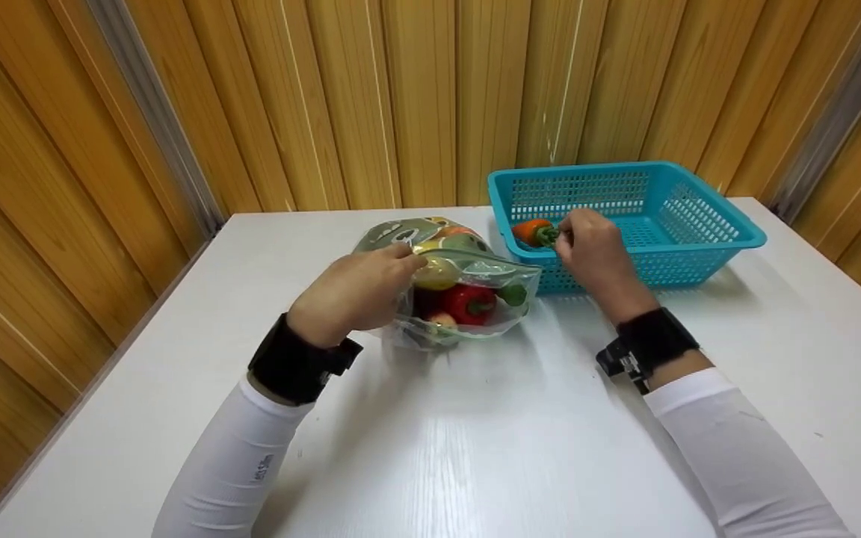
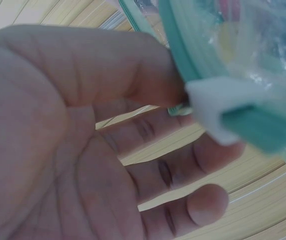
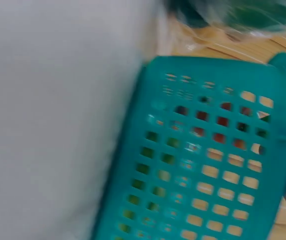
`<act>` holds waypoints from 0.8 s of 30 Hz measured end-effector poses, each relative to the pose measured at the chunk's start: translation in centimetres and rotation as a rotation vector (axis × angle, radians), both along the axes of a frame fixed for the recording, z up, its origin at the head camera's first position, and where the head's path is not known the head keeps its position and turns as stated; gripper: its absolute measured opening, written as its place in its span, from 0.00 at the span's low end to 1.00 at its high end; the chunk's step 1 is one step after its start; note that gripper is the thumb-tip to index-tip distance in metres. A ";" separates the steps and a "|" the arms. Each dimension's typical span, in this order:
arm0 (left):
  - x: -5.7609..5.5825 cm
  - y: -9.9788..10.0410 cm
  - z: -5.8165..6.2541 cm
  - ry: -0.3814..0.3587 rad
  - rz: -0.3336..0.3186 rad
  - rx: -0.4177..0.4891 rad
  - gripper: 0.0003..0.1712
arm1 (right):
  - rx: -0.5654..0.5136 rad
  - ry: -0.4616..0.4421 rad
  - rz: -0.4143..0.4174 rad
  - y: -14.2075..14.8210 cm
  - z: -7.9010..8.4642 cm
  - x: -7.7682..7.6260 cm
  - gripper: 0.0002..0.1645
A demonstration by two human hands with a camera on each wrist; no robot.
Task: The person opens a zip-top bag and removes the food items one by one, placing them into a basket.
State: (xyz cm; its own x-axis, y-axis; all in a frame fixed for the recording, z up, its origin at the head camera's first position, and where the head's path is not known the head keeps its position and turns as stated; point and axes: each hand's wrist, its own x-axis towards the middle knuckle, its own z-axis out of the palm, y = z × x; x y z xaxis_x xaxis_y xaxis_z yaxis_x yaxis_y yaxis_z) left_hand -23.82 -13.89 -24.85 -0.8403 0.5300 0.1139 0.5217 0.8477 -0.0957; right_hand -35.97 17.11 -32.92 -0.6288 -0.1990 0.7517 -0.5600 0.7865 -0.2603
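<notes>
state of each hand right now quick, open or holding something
Left hand: closed, pinching the clear zip bag by its edge.
Right hand: closed, holding the orange pepper by its green stem.

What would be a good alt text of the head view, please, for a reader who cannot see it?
A person's left hand holds a plastic bag with a red pepper and other produce inside, while the right hand pinches the green stem of an orange pepper in a blue basket. Bag and basket are on a white table.
</notes>
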 end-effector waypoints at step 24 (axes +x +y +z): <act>0.1 -0.2 0.1 0.019 -0.022 0.033 0.24 | 0.093 -0.380 0.036 -0.3 1.9 0.7 0.21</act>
